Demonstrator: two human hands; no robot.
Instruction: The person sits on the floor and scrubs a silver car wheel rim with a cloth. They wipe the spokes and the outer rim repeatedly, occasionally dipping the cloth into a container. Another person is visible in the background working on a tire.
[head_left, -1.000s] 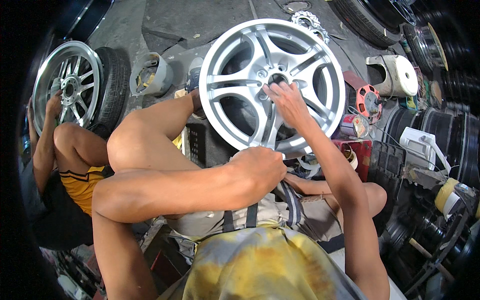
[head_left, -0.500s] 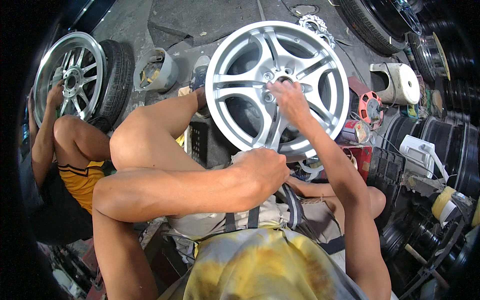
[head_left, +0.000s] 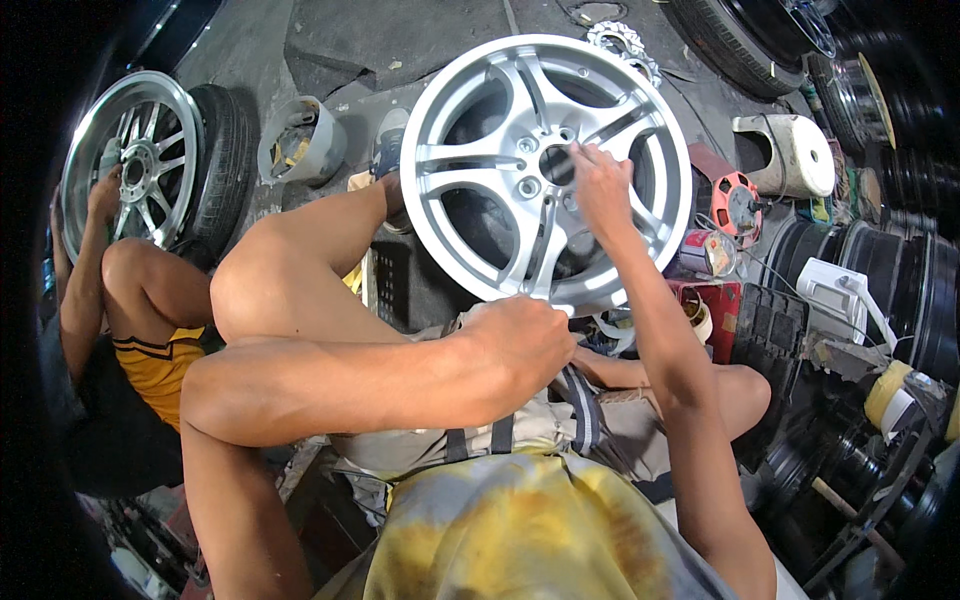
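Right hand (head_left: 603, 188) seems to work the middle of the wheel (head_left: 519, 167), grip unclear; left hand (head_left: 515, 345) curls closed by the near edge; steadiness looks needed next.

From the person's head, the wide fisheye view looks down and forward at close range: the shirt (head_left: 520, 530) is nearest, the silver wheel (head_left: 525, 166) comes beyond it, and floor (head_left: 245, 50) shows at the far left.
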